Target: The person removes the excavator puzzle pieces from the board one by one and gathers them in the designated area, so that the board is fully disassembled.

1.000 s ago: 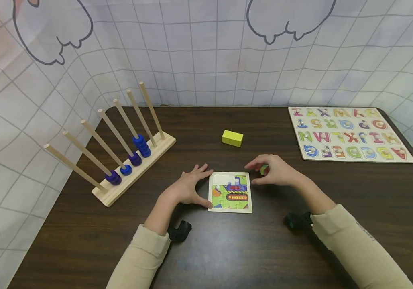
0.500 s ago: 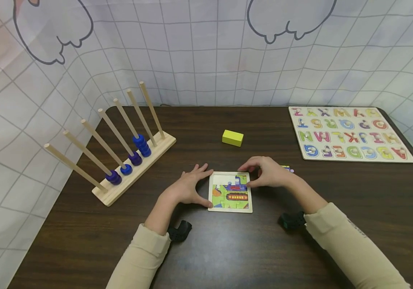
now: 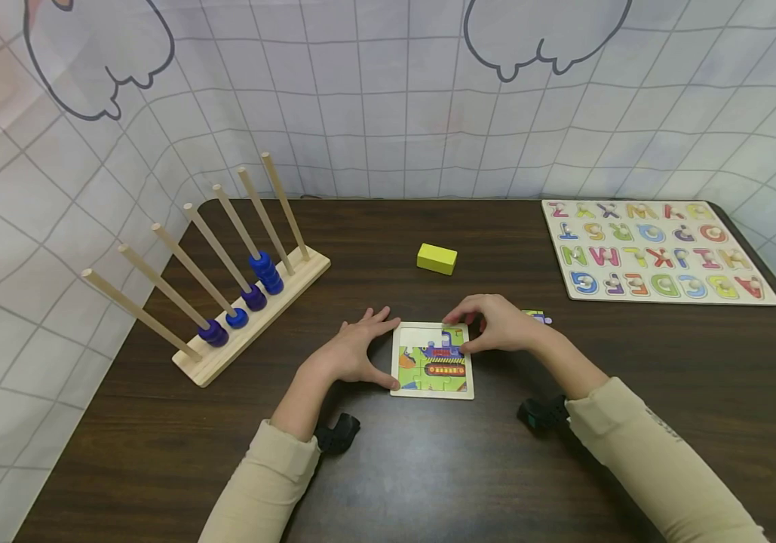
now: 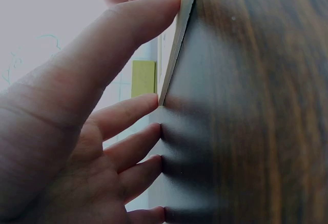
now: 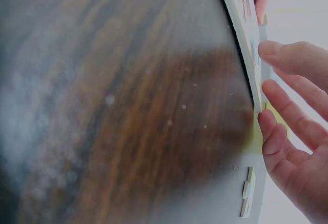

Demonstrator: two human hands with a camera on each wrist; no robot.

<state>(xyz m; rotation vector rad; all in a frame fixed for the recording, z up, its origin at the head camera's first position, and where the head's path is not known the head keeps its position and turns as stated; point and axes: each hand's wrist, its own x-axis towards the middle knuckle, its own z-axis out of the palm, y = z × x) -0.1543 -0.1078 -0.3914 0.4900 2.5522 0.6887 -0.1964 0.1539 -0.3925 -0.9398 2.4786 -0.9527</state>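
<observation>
right hand (image 3: 499, 324) moved onto puzzle (image 3: 432, 369) (left hand (image 3: 352, 354) unmoved)

The worktop (image 3: 401, 483) shows dark wood grain, smooth and rather glossy. The puzzle tray (image 3: 432, 394) has a pale wooden rim. The bead rack (image 3: 272, 302) looks of smooth, bare wood. The backdrop (image 3: 415, 105) seems a wrinkled, matt cloth.
</observation>
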